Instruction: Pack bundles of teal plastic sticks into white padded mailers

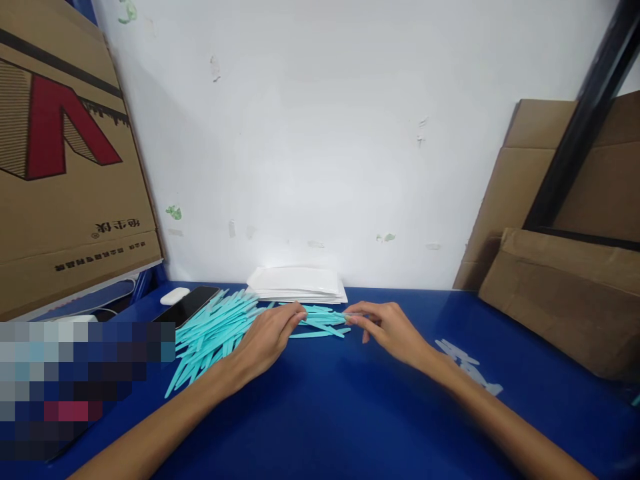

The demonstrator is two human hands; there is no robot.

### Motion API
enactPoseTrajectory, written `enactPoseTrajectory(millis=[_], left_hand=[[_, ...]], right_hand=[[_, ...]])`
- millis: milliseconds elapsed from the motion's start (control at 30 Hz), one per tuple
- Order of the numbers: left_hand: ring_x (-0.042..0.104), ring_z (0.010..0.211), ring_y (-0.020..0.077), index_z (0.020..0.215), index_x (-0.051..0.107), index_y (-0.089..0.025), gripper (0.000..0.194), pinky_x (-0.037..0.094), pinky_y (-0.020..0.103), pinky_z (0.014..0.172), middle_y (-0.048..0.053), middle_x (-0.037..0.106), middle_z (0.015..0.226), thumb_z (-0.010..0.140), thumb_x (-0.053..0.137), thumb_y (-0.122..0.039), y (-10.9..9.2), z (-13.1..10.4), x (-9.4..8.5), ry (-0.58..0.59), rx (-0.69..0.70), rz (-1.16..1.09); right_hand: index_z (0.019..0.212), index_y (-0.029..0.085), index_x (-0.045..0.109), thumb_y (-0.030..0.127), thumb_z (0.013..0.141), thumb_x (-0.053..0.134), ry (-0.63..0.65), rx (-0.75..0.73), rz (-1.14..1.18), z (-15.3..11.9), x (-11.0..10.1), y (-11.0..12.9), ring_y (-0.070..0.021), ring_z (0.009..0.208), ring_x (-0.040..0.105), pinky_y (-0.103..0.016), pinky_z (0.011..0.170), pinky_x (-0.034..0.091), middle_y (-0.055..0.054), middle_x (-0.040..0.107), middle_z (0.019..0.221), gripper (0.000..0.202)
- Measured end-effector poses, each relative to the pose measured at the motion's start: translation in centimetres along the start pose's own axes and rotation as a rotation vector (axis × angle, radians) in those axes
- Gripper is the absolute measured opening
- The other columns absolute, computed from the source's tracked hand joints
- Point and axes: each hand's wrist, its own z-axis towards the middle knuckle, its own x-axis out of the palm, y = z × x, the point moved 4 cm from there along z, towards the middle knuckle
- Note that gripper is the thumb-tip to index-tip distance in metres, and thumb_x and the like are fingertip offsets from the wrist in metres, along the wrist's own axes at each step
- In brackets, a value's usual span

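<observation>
My left hand point(270, 333) is closed in a pinch near the middle of the blue table, just right of a big pile of slim turquoise sticks point(215, 333) that look like eyebrow razors with pale, translucent ends. Facing it, my right hand point(390, 330) pinches at the pale tip of one such razor. A thin turquoise razor appears to span the two hands, though the fingertips hide its ends. Below and behind them lies a smaller group of turquoise razors point(323, 328). Several translucent caps point(467, 363) rest to the right of my right forearm.
A stack of white sheets or envelopes point(297, 285) lies against the wall. At left are a phone point(187, 305), a white case point(175, 296) and a large printed carton point(75, 167). Brown cardboard point(560, 300) and a black frame point(575, 133) stand at right.
</observation>
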Motion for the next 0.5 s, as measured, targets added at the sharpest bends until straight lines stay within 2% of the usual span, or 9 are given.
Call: enactPoseTrajectory(millis=[100, 233, 500], left_hand=[[0.052, 0.065, 0.0139, 0.092, 0.057, -0.023, 0.034, 0.034, 0.026, 0.064, -0.004, 0.059, 0.075, 0.106, 0.033, -0.042, 0.0, -0.1, 0.5, 0.054, 0.010, -0.035], [0.049, 0.056, 0.0117, 0.087, 0.057, -0.022, 0.035, 0.034, 0.025, 0.061, -0.006, 0.053, 0.061, 0.105, 0.035, -0.041, -0.3, -0.1, 0.6, 0.073, 0.018, -0.102], [0.048, 0.053, 0.0090, 0.073, 0.055, -0.019, 0.043, 0.035, 0.023, 0.061, -0.006, 0.055, 0.060, 0.105, 0.037, -0.040, -0.8, -0.2, 0.4, 0.066, 0.030, -0.157]], right_hand=[[0.108, 0.023, 0.073, 0.046, 0.099, 0.051, 0.027, 0.013, 0.088, -0.2, 0.8, 0.3, -0.0152, 0.055, 0.068, -0.025, 0.059, 0.049, 0.000, 0.076, 0.079, 0.033], [0.110, 0.022, 0.072, 0.047, 0.099, 0.051, 0.024, 0.029, 0.188, -0.4, 1.4, 0.6, -0.0149, 0.056, 0.068, -0.026, 0.059, 0.051, -0.003, 0.077, 0.090, 0.035], [0.114, 0.020, 0.074, 0.045, 0.097, 0.054, 0.004, 0.047, 0.213, -0.6, 1.6, 0.7, -0.0139, 0.051, 0.066, -0.025, 0.053, 0.049, -0.003, 0.077, 0.085, 0.036]])
